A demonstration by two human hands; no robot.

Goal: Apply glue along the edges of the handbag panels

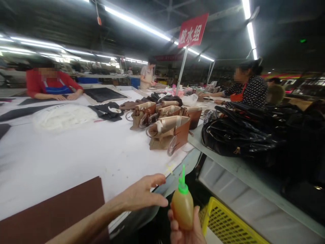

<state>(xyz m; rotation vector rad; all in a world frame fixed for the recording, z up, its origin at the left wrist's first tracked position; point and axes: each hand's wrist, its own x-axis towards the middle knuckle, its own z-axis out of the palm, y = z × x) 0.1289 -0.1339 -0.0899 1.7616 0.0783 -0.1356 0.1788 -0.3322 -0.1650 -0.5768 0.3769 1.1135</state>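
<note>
A squeeze bottle [183, 207] of amber liquid, with a green collar and a thin green nozzle pointing up, stands upright in my right hand [186, 234]. The fingers of that hand wrap its lower part. Just left of the bottle, my left hand [144, 193] reaches over the table edge with thumb and fingers apart and nothing between them. It is near the bottle but does not touch it. A flat brown sheet [58, 210] lies on the white table [83, 159], left of my left forearm.
Several brown and tan handbags [175, 130] stand beyond my hands. Black bags [236, 132] are heaped on the right-hand table. A yellow crate [225, 220] sits low beside my right hand. A white plastic bundle [64, 117] lies at left. People work around the tables.
</note>
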